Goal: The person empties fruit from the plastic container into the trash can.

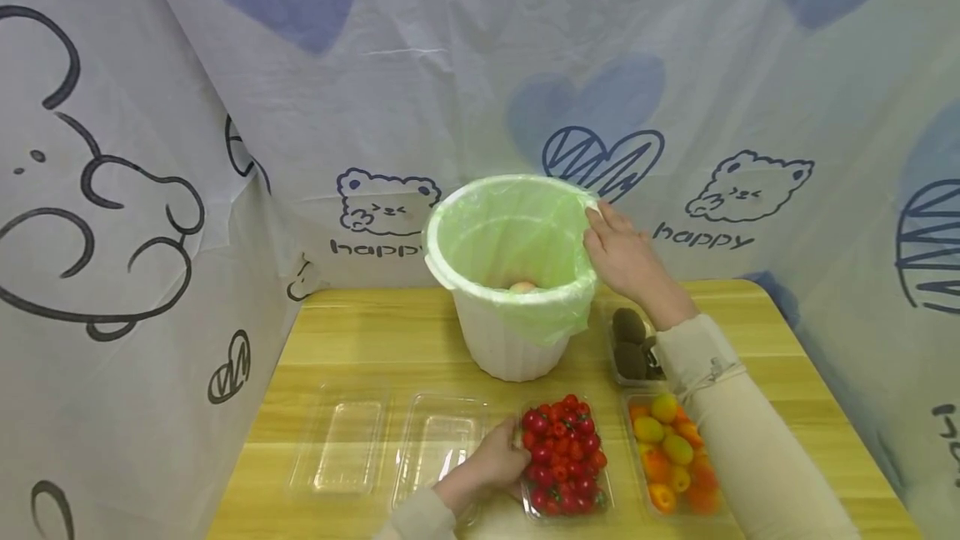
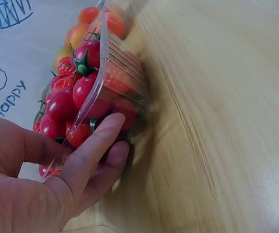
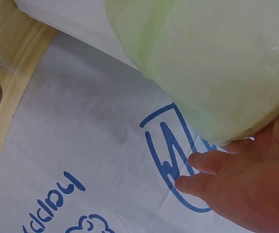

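Observation:
My left hand [image 1: 497,458] grips the left side of a clear plastic box [image 2: 100,92] filled with red cherry tomatoes [image 1: 561,457]. In the left wrist view the thumb is over the fruit side and the fingers are against the outer wall; the box is tilted there. On the far right of the white bin [image 1: 510,340], my right hand [image 1: 618,252] holds the rim over its light green liner bag [image 1: 540,227]. Some fingers of the right hand [image 3: 246,179] stick out past the bag's edge in the right wrist view. A round pale fruit [image 1: 522,287] lies inside the bin.
Two clear boxes [image 1: 348,448] without fruit stand on the left of the wooden table [image 1: 360,323]. To the right are a box of brown kiwis [image 1: 628,340], partly behind the right sleeve, and one of yellow and orange fruit [image 1: 671,452]. Printed curtains [image 1: 420,107] surround the table's back and sides.

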Action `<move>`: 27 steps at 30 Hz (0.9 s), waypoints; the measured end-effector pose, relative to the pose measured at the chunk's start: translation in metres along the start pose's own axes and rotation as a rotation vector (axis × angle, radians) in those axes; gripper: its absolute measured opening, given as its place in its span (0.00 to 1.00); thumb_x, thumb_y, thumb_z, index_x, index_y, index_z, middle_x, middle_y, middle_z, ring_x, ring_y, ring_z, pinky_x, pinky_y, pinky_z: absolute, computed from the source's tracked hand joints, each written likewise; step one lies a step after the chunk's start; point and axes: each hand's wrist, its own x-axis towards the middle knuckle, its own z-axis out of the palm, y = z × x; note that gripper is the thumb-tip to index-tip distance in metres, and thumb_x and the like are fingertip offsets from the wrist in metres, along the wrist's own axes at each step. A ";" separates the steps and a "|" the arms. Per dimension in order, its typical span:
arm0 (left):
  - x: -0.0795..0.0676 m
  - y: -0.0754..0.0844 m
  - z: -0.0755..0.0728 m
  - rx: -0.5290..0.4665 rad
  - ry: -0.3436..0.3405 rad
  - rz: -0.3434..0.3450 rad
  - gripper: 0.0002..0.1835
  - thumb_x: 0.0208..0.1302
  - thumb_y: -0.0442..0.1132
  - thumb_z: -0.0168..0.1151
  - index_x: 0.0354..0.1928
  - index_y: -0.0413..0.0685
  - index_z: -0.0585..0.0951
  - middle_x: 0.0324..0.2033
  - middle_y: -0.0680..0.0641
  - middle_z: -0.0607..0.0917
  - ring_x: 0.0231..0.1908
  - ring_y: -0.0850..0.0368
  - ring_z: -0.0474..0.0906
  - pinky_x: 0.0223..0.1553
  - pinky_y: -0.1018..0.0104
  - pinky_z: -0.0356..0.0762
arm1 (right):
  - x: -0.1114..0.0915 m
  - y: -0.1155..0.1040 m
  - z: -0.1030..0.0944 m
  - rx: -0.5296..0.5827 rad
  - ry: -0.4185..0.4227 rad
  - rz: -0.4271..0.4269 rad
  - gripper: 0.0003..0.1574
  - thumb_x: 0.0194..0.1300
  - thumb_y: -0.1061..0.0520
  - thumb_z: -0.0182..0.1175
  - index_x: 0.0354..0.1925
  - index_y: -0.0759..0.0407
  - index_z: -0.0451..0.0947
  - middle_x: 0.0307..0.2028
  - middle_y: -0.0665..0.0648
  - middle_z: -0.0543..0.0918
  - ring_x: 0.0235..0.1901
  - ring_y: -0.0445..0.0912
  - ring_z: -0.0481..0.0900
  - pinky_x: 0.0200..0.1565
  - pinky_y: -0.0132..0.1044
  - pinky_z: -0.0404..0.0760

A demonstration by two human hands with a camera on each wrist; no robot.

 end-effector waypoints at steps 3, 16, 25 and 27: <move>-0.003 0.002 -0.003 -0.013 -0.028 0.003 0.37 0.61 0.21 0.57 0.74 0.23 0.62 0.41 0.34 0.84 0.24 0.56 0.80 0.31 0.56 0.90 | 0.000 -0.001 0.000 -0.001 0.002 -0.003 0.43 0.83 0.40 0.20 0.85 0.59 0.44 0.85 0.64 0.39 0.82 0.72 0.39 0.78 0.76 0.36; -0.014 0.014 -0.024 -0.050 -0.129 0.041 0.39 0.65 0.23 0.55 0.79 0.29 0.57 0.27 0.42 0.86 0.21 0.56 0.82 0.23 0.60 0.89 | 0.000 -0.001 -0.001 0.011 -0.003 0.009 0.43 0.83 0.40 0.20 0.85 0.59 0.44 0.85 0.63 0.38 0.83 0.71 0.38 0.78 0.76 0.35; -0.024 0.027 -0.038 -0.044 -0.127 0.052 0.42 0.64 0.21 0.55 0.79 0.25 0.52 0.29 0.41 0.86 0.25 0.56 0.83 0.24 0.64 0.88 | 0.000 -0.001 -0.002 0.012 -0.010 0.012 0.43 0.83 0.41 0.21 0.85 0.60 0.44 0.85 0.64 0.39 0.83 0.71 0.39 0.78 0.76 0.36; -0.026 0.029 -0.041 -0.043 -0.128 0.055 0.42 0.65 0.21 0.56 0.80 0.25 0.52 0.30 0.40 0.86 0.25 0.55 0.83 0.23 0.65 0.87 | 0.000 -0.002 -0.002 0.008 -0.012 0.013 0.43 0.83 0.40 0.20 0.85 0.59 0.43 0.85 0.63 0.38 0.83 0.71 0.38 0.79 0.75 0.35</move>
